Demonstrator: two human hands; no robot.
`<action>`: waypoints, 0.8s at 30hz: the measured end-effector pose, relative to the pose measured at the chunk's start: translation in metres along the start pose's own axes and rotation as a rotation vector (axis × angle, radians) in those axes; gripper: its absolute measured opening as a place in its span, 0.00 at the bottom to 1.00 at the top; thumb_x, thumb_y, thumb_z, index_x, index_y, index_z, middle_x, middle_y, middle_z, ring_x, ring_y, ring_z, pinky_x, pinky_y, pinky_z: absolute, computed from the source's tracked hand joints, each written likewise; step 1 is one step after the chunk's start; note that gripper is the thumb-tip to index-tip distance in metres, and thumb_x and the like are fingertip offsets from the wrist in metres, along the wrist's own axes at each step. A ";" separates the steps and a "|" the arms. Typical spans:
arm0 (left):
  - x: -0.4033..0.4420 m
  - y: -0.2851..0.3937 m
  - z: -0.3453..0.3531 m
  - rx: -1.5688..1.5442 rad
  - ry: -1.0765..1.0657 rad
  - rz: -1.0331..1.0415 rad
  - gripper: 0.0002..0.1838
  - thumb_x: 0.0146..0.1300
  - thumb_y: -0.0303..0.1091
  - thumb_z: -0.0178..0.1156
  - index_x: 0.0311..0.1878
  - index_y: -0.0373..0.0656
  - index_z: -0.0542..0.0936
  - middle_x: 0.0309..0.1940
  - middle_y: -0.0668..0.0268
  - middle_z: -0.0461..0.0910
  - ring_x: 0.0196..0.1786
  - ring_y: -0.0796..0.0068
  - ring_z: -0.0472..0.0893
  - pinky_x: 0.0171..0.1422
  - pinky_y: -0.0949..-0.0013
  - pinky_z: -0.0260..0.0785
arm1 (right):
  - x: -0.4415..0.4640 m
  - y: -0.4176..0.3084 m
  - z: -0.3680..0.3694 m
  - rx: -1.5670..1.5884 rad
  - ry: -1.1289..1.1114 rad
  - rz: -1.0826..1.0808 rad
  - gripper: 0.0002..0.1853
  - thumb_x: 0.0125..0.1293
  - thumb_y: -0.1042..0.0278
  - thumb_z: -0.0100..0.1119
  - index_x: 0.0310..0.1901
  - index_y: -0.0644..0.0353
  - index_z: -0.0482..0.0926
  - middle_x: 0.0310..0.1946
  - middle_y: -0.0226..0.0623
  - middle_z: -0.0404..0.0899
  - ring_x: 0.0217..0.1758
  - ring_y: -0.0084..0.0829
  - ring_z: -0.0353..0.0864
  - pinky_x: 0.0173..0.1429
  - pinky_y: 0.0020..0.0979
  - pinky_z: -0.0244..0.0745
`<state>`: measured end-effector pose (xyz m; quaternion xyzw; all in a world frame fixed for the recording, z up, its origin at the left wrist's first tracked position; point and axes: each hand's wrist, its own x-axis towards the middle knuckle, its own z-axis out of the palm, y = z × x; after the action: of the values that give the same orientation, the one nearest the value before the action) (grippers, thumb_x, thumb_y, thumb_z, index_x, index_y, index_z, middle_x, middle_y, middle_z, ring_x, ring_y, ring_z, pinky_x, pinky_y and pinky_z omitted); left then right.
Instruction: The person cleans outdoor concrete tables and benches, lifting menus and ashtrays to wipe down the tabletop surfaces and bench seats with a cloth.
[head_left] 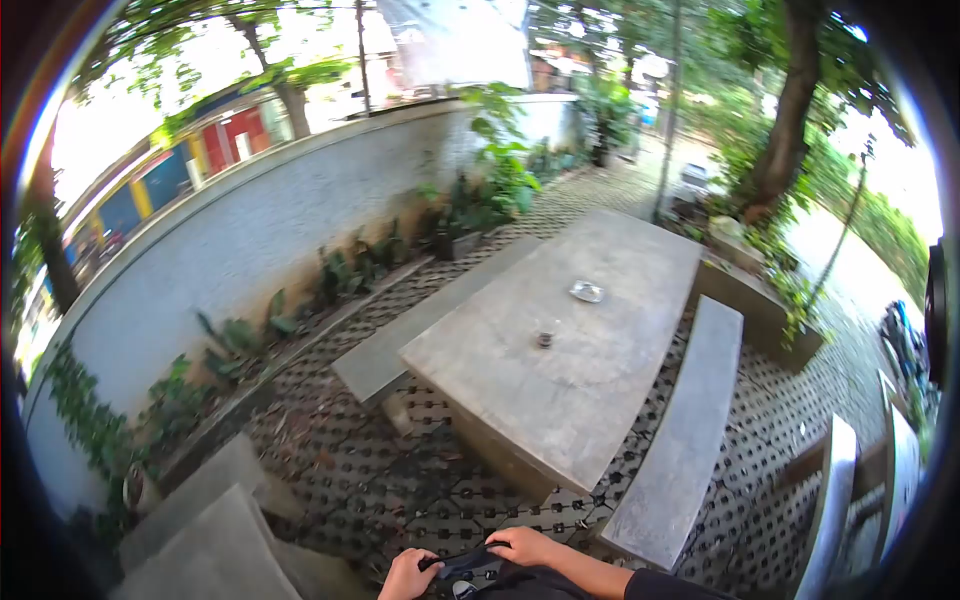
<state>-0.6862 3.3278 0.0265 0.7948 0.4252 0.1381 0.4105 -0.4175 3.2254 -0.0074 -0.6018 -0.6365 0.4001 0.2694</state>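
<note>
At the bottom edge of the head view, my left hand [407,575] is closed on one end of a black strap-like band [462,558]. My right hand [525,547] grips the same band a little to the right, fingers curled over it. The band stretches between the two hands, close in front of my body. Dark cloth lies below it, and I cannot make out whether the band belongs to a bag or to clothing. Ahead is a long concrete table [560,400], apart from both hands. On it are a small glass with dark contents [545,340] and a shiny silver dish [587,291].
Concrete benches flank the table, left [440,310] and right [680,440]. Another concrete seat [215,550] stands at lower left. A white wall [300,205] with plants runs along the left. Perforated paving covers the ground. A tree [785,120] and planter are at right.
</note>
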 end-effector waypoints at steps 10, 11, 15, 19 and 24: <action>0.238 0.094 -0.021 0.170 -0.571 0.426 0.15 0.61 0.43 0.67 0.45 0.43 0.84 0.40 0.58 0.82 0.46 0.55 0.82 0.52 0.60 0.75 | 0.015 0.003 -0.106 0.384 0.604 0.322 0.16 0.68 0.59 0.65 0.49 0.62 0.82 0.40 0.39 0.86 0.44 0.29 0.84 0.50 0.31 0.76; 0.261 0.118 -0.021 0.199 -0.605 0.441 0.15 0.62 0.43 0.67 0.45 0.43 0.84 0.41 0.58 0.82 0.47 0.55 0.82 0.52 0.59 0.74 | 0.016 0.022 -0.119 0.358 0.697 0.256 0.15 0.68 0.60 0.66 0.48 0.63 0.83 0.38 0.36 0.86 0.43 0.22 0.81 0.49 0.27 0.76; 0.359 0.184 -0.002 0.162 -0.662 0.685 0.13 0.63 0.41 0.67 0.44 0.42 0.83 0.37 0.57 0.80 0.40 0.59 0.81 0.44 0.60 0.74 | 0.030 0.032 -0.210 0.381 0.923 0.269 0.11 0.66 0.63 0.67 0.44 0.62 0.84 0.31 0.31 0.83 0.34 0.20 0.78 0.38 0.27 0.74; 0.451 0.268 0.029 0.107 -0.714 0.818 0.10 0.64 0.39 0.64 0.41 0.42 0.82 0.38 0.57 0.80 0.44 0.55 0.80 0.49 0.58 0.73 | 0.038 0.019 -0.299 0.125 1.250 0.319 0.09 0.65 0.68 0.68 0.42 0.64 0.84 0.30 0.33 0.80 0.32 0.22 0.77 0.37 0.26 0.71; 0.552 0.350 0.103 -0.009 -0.675 1.109 0.06 0.61 0.32 0.66 0.40 0.42 0.81 0.38 0.59 0.80 0.44 0.56 0.80 0.49 0.59 0.73 | 0.039 0.037 -0.371 -0.348 1.571 0.264 0.08 0.62 0.71 0.69 0.42 0.64 0.85 0.36 0.40 0.83 0.38 0.35 0.83 0.41 0.31 0.76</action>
<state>-0.0991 3.6032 0.1599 0.8944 -0.2015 0.0739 0.3925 -0.0969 3.3311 0.1547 -0.8101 -0.2387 -0.2149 0.4904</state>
